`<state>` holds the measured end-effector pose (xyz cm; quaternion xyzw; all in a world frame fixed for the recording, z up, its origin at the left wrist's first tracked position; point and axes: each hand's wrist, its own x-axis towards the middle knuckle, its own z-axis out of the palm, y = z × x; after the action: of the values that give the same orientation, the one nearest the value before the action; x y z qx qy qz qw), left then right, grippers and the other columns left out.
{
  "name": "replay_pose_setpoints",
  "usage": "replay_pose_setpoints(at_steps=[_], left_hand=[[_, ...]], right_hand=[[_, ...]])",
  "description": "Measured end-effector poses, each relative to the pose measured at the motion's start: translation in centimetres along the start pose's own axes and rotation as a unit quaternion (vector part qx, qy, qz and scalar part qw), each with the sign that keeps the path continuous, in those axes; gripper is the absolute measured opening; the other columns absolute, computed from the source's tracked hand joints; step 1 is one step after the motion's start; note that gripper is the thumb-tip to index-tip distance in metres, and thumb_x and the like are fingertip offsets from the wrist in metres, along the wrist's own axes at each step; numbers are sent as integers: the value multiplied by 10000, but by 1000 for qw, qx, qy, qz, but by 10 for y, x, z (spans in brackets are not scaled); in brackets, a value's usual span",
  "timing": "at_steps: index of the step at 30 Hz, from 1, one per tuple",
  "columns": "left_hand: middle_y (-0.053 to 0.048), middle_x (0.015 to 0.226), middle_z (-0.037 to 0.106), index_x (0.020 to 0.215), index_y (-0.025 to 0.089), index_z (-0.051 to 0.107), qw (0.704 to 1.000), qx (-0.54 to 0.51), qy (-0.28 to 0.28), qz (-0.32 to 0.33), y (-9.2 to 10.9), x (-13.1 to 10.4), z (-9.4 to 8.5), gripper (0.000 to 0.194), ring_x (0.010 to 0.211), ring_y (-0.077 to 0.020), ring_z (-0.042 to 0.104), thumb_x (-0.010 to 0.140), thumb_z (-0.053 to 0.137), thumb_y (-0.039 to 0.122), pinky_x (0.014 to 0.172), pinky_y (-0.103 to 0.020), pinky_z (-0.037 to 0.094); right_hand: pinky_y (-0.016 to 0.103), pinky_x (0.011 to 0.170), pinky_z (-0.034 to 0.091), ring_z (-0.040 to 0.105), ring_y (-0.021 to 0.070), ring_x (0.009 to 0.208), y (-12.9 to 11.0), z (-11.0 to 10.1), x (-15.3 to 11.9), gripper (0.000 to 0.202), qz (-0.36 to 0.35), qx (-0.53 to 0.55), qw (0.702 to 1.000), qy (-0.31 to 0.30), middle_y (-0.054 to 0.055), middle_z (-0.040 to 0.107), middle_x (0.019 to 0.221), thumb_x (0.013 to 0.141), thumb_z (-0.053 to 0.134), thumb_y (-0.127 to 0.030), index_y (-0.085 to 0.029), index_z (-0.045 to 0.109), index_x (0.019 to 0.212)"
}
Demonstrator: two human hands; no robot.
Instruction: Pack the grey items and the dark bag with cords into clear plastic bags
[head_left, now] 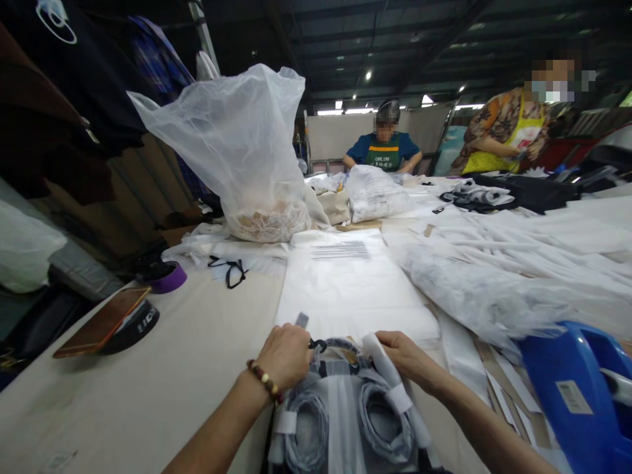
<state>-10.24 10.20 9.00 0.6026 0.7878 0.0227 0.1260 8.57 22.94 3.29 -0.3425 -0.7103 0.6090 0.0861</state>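
A dark bag (340,421) with plastic-wrapped straps coiled on its front lies at the bottom centre. My left hand (289,355), with a beaded bracelet at the wrist, is closed at the bag's upper left, by a black clip; what its fingers hold is hidden. My right hand (402,352) pinches the top of a white foam-wrapped strip (382,359) at the bag's upper right. Just beyond the bag lies a stack of clear plastic bags (345,283) with printed text.
A purple tape roll (169,277) and a brown flat case (106,322) sit left. A large plastic bag (237,145) stands behind them. A blue plastic object (567,388) is at right. Two people (388,148) work across the table.
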Motion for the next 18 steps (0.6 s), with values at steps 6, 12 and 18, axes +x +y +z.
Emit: replay_pose_setpoints(at_steps=[6,12,18], left_hand=[[-76,751,674,857,147,584,995,-79,-68,4,2,21,12,202,715,-211,622,681,488,113,561,-258,376],[-107,827,672,916,155,568,992,-117,-52,12,13,28,16,274,781,-241,620,696,439,54,616,-282,373],[-73,833,644,847,144,601,978,-187,-75,45,23,37,20,264,791,-181,587,700,428,8,665,-247,401]], right_hand=[[225,581,363,479,110,636,-5,2,4,295,-1,54,996,-72,-8,616,728,740,579,-401,-140,664,849],[225,614,370,516,103,645,-1,5,6,338,34,182,975,-120,-2,652,792,715,645,-359,-163,649,991],[237,654,407,553,114,670,5,0,11,293,39,189,972,-135,-1,665,802,719,645,-319,-172,654,973]])
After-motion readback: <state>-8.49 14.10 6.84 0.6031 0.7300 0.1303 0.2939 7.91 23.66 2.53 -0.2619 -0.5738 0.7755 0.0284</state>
